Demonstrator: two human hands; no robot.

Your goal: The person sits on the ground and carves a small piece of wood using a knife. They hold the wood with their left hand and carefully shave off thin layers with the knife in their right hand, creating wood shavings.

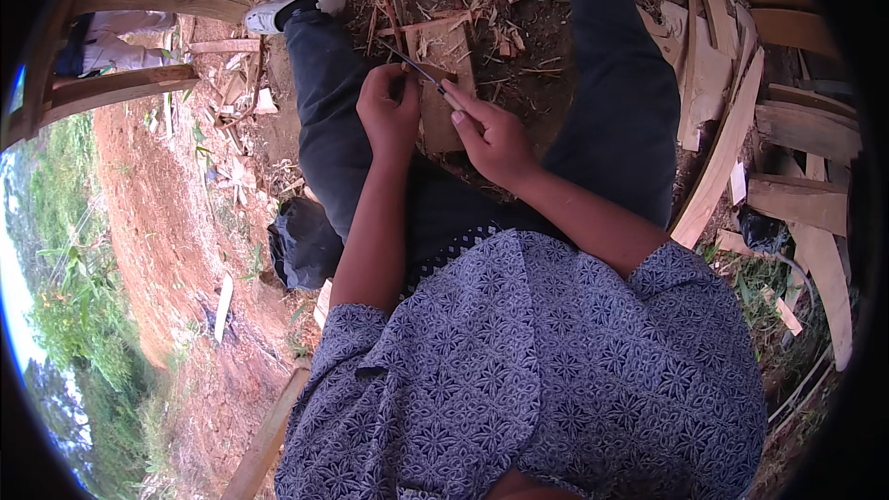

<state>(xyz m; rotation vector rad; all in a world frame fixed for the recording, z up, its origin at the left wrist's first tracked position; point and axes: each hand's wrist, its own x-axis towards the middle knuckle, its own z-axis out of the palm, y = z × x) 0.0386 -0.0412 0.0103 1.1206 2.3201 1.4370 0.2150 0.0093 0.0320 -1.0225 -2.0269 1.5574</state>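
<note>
The right hand (500, 143), in the upper middle of the frame, had its fingers bent closely around the handle of a slender knife-like tool with a pale wooden grip and a narrow dark blade (451, 100); the thumb and forefinger lay along the grip. The left hand (387, 116), just to the left, had its fingers curled inward with the tips drawn together near the blade; whether they gripped anything could not be told.

The tool's long axis ran diagonally, its handle toward the lower right and its tip toward the upper left, past the left hand. The direction of the cutting edge could not be made out. With the blade so near the left fingers, a slip could have cut them; a loosened right grip or a sudden jerk of the blade would have been the likely cause.

Beneath the tool lay a flat brown wooden board (458, 54), between two legs in dark trousers (616, 83). A white shoe (294, 9) appeared at the upper left, and a crumpled black plastic bag (306, 245) lay beside the left leg. Long pale timber strips (727, 153) and stacked brown wooden pieces (807, 134) occupied the right edge; orange-brown soil (139, 222) filled the left.
</note>
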